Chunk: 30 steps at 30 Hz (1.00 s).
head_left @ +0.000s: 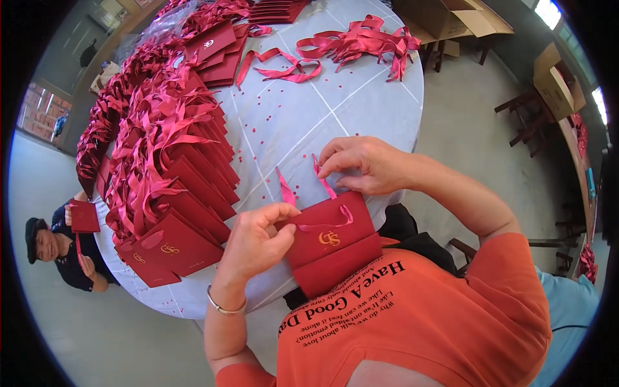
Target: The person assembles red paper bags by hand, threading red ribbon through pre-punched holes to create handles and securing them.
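A red paper gift bag (pixel 342 242) with a gold emblem lies against my orange shirt at the table's near edge. A pink ribbon handle (pixel 348 215) loops across its front, and another ribbon end (pixel 284 187) stands up behind its top edge. My left hand (pixel 258 242) is closed at the bag's upper left corner, thumb and forefinger on its edge; the other fingers curl underneath, partly hidden. Above the bag's top right, my right hand (pixel 364 164) has its fingertips bent around a pink ribbon (pixel 326 186) rising from behind the bag.
Rows of finished-looking red bags (pixel 193 174) with ribbons crowd the table's left side. Loose ribbons (pixel 367 45) and scattered red dots lie on the white tablecloth (pixel 335 122). A co-worker (pixel 61 248) holds a red bag at far left. Cardboard boxes (pixel 445 19) stand at the right.
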{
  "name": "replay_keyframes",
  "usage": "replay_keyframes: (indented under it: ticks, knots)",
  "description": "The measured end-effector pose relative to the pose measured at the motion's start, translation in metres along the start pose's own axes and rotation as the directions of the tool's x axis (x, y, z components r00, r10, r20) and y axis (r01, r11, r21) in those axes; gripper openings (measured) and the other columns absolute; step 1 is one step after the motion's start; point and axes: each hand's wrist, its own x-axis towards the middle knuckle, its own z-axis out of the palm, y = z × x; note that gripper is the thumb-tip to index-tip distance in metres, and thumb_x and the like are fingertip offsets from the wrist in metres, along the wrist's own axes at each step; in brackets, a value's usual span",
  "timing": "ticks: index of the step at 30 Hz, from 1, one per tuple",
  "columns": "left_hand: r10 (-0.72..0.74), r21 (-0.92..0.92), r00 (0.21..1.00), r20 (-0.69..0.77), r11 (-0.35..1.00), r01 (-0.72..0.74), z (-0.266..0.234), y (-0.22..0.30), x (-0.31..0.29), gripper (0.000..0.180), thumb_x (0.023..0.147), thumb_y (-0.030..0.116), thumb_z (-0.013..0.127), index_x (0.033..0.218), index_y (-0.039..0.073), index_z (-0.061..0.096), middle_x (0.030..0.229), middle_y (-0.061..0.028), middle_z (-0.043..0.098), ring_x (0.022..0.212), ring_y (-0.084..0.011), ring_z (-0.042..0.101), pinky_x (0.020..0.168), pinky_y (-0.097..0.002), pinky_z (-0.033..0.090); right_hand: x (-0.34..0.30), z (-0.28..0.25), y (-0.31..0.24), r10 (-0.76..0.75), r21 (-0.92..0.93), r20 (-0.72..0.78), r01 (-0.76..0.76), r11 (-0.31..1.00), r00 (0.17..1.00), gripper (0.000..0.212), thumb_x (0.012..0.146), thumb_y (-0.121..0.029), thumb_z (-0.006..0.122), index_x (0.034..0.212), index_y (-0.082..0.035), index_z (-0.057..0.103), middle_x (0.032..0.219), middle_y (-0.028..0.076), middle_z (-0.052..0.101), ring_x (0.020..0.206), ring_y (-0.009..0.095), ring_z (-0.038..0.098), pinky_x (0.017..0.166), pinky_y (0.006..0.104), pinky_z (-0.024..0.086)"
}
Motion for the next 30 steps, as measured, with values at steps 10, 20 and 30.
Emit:
replay_keyframes:
  ticks: [10, 20, 30]
  knots:
    - [0.240, 0.718, 0.941, 0.239, 0.609, -0.338, -0.017, 0.060, 0.067, 0.015, 0.068, 0.007, 0.061, 0.080, 0.004, 0.071, 0.080, -0.0142, 0.065, 0.077, -0.0339, 0.063, 0.069, -0.0421, 0.050, -0.012, 0.011, 0.011, -0.022, -0.037, -0.145, 0.017, 0.999, 0.989, 0.031, 0.075, -0.004, 0.073, 0.106, -0.005, 0.069, 0.100, 0.010, 0.063, 0.086, 0.025, 0.062, 0.073, 0.0340, 0.051]
    - [0.156, 0.798, 0.940, 0.303, 0.497, -0.339, -0.008, 0.058, 0.106, 0.017, 0.068, 0.004, 0.057, 0.078, 0.006, 0.071, 0.081, -0.0135, 0.064, 0.080, -0.0345, 0.063, 0.070, -0.0421, 0.050, -0.016, 0.003, 0.003, 0.046, -0.267, -0.165, -0.089, 0.960, 0.985, 0.022, 0.077, -0.010, 0.073, 0.099, -0.009, 0.069, 0.099, 0.010, 0.058, 0.085, 0.029, 0.062, 0.072, 0.0394, 0.051]
    - [0.391, 0.498, 0.919, -0.043, 0.806, -0.320, 0.009, 0.001, 0.035, 0.044, 0.084, -0.004, 0.057, 0.128, -0.004, 0.052, 0.132, -0.0240, 0.055, 0.107, -0.0378, 0.063, 0.095, -0.0430, 0.049, -0.022, -0.032, 0.017, 0.195, -0.122, -0.142, -0.212, 0.970, 0.971, 0.012, 0.078, -0.012, 0.074, 0.086, -0.005, 0.068, 0.094, 0.009, 0.063, 0.083, 0.026, 0.064, 0.071, 0.0346, 0.051]
